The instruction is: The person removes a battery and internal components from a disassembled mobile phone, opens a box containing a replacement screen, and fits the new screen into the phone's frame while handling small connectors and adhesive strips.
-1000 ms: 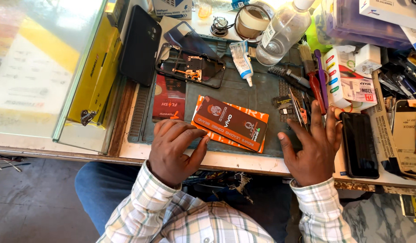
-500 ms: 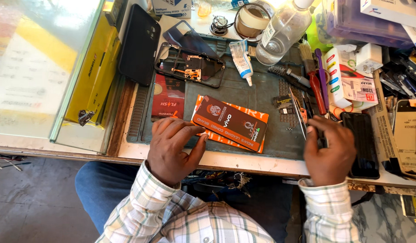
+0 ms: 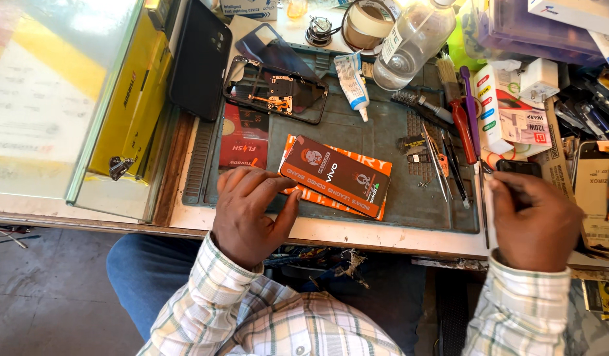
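Left hand (image 3: 246, 212) touching brown packet (image 3: 335, 175), right hand (image 3: 536, 222) covering black phone (image 3: 519, 167)

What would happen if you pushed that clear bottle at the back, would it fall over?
The clear bottle looks tall and narrow, standing among clutter, so a push near its top would probably tip it. It seems only partly filled, so likely fairly light. Its smooth plastic-looking wall may be a bit slippery, and on its side it could roll.

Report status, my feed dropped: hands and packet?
Left hand flat on brown packet, unlifted. Right hand over black phone, grip unclear. Tweezers lie between.
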